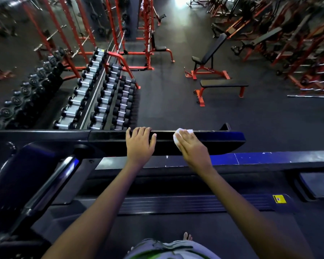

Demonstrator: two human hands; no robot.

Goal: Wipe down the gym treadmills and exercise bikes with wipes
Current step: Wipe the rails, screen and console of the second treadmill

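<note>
White against the black plastic, a wipe (183,135) lies flattened under the right hand (192,146), whose fingers are laid out straight and press it onto the top bar of the treadmill (223,141) — toward the bar's right end. The left hand (139,144) rests just to the left on the same bar, its fingers curled over the far edge and gripping it. Both bare forearms reach out from the near side, over the treadmill's dark belt (176,225), and a bare foot (187,236) shows on the belt close in. Beyond the bar, to the left, a rack of dumbbells (108,101) runs away into the room — farther right stand a flat bench (223,84) and an incline bench (211,53) on red frames, well apart from the hands.
</note>
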